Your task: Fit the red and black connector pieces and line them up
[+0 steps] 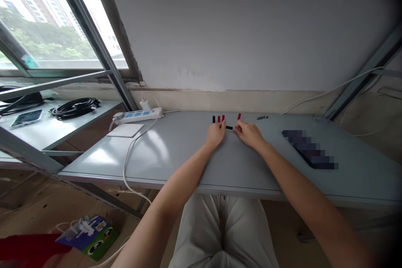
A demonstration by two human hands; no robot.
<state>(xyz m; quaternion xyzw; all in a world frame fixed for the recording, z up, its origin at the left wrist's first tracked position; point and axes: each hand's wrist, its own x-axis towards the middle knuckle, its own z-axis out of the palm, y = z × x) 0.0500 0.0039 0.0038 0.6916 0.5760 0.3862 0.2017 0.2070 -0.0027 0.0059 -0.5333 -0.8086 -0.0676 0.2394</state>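
Both of my hands are at the far part of the grey table. My left hand (216,134) is closed around one end of a short black stick (229,127), which points toward my right hand. My right hand (247,132) has its fingers pinched together just right of the stick's tip; what they hold is too small to make out. Beyond my left hand stand a black piece (214,119) and two red pieces (219,119). Another red piece (239,116) shows just beyond my right fingertips. Several small dark bits (262,117) lie farther right.
A white power strip (138,115) and a white flat plate (124,130) are at the left, with a white cable (126,159) over the table's front edge. A dark phone-like object (309,149) lies right. The wall (235,29) rises behind.
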